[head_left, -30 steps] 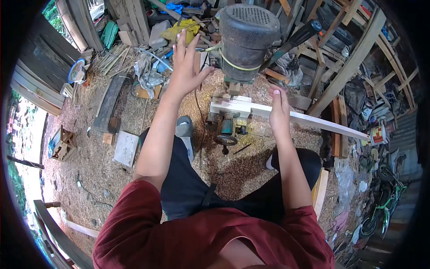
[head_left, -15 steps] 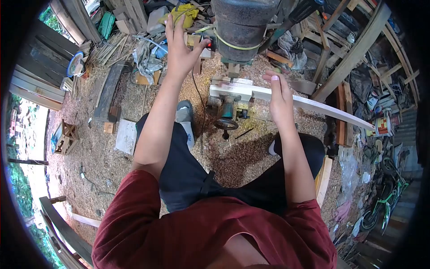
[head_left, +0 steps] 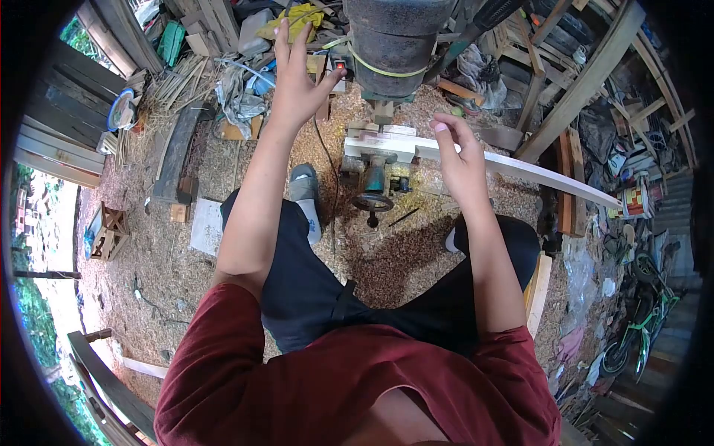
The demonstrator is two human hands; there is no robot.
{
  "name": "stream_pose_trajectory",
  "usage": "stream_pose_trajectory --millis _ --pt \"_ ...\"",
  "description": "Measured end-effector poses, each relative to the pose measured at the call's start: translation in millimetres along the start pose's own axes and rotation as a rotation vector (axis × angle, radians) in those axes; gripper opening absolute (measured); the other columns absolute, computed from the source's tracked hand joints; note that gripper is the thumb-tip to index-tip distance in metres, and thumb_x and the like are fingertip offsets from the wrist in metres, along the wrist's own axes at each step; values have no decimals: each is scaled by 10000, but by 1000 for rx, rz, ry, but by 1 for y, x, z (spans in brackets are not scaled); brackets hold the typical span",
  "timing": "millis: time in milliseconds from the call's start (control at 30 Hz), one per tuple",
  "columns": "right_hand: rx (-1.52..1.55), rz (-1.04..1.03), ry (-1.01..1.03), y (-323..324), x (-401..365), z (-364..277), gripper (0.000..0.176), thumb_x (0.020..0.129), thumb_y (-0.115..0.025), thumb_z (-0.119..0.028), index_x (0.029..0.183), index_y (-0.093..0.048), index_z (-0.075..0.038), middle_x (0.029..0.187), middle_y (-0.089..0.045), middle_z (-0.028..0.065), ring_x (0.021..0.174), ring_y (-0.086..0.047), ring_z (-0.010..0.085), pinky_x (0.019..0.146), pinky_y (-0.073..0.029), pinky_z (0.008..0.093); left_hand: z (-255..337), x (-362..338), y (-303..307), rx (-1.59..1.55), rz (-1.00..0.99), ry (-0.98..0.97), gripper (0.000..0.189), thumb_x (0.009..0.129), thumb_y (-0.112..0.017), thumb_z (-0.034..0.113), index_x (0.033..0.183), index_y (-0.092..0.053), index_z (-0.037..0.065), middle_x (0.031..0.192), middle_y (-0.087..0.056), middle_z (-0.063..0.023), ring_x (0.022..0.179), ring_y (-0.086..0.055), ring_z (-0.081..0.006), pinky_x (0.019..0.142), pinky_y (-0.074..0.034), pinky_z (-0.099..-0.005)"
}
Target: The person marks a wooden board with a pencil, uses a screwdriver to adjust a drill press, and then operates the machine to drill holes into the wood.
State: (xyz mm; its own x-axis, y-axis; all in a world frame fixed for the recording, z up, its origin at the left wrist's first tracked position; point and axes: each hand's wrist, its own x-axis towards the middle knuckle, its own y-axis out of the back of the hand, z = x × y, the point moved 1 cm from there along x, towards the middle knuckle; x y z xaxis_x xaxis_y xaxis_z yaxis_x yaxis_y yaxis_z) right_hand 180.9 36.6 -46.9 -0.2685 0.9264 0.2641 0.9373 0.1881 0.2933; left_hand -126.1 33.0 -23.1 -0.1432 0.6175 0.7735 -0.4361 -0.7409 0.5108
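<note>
My left hand [head_left: 297,93] is raised with its fingers spread, its thumb tip right at a switch [head_left: 340,65] that glows red. Beside it stands the dark motor head of a drill press [head_left: 390,52], ringed by a yellow-green band. Below that head, a long pale wooden board [head_left: 550,175] lies across a green vise [head_left: 374,177] with a handwheel [head_left: 371,203]. My right hand [head_left: 464,169] overlaps the board in this view, its fingers loosely curled and thumb apart, gripping nothing visible. The drill bit [head_left: 381,128] comes down close to the board's left end.
The board's far right end reaches a colourful can [head_left: 634,201]. Wood shavings [head_left: 297,290] cover the floor. A dark cable [head_left: 332,160] runs down from the switch area. Timber posts [head_left: 584,85] and scrap stand at right, with a small green bike [head_left: 638,327] lower down.
My right hand's fingers have curled and shifted slightly left over the board. My left thumb stays by the switch, whose red light shows brighter. The view has shifted slightly.
</note>
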Motion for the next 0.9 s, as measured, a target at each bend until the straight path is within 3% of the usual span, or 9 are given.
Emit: stream_pose_trajectory --millis 733,800,900 --pt "-78 -14 51 0 -1 3 265 984 -646 -187 1156 -689 9 1132 -731 179 1115 -688 295 985 -499 372 4 -1 3 -26 -31 20 914 802 -894 272 1557 -404 111 1703 -160 -208 1577 -143 -427 1243 -260 -521" --pt "-95 -43 59 0 -1 6 258 1019 -629 -178 1200 -677 -1 1143 -714 108 1112 -637 174 942 -488 298 3 -1 3 -19 -30 13 915 801 -894 269 1557 -404 110 1703 -158 -208 1577 -142 -427 1242 -261 -521" --pt "-114 -47 55 0 -1 3 255 1019 -629 -181 1194 -677 -1 1136 -716 106 1112 -638 173 939 -490 301 5 -1 3 -12 -28 7 916 798 -895 261 1556 -404 107 1704 -157 -209 1576 -144 -430 1242 -262 -521"
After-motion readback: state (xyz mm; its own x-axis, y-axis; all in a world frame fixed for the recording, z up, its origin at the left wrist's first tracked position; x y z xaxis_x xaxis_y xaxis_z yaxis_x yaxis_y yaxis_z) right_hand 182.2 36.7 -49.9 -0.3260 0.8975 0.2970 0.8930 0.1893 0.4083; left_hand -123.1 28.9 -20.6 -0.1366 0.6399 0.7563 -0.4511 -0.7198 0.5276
